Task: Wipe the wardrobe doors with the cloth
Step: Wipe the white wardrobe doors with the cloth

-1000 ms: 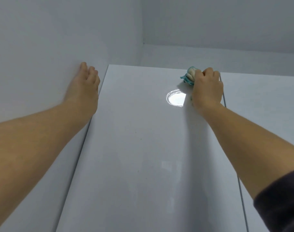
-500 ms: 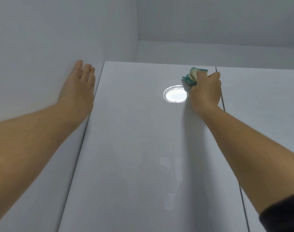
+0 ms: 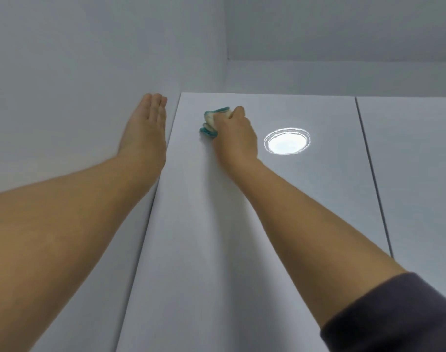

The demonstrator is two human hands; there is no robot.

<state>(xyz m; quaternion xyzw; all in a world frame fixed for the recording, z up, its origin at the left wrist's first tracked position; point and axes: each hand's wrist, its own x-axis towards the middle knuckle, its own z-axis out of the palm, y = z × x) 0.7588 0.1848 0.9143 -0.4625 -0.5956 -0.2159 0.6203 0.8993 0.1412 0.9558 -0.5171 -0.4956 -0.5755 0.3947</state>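
Head view: right hand [image 3: 235,137] grips the bunched teal cloth [image 3: 211,121], pressing it high on the white wardrobe door [image 3: 216,224] near its top-left corner. Left hand [image 3: 147,130] lies flat, fingers straight and together, on the wall [image 3: 77,97] beside the door.

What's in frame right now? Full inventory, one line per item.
wardrobe doors: 2, glossy white, centre and right of the view, with a thin dark seam between them
cloth: 1, teal and cream, bunched against the top left corner of the nearer door
light reflection: 1, bright white and round, on the same door, just right of the cloth hand
wall: 1, pale grey, left of the doors
left hand: 1, fingers straight, flat on the wall beside the door's left edge
right hand: 1, grips the cloth against the door
sleeve: 1, dark, on the right arm at the bottom right
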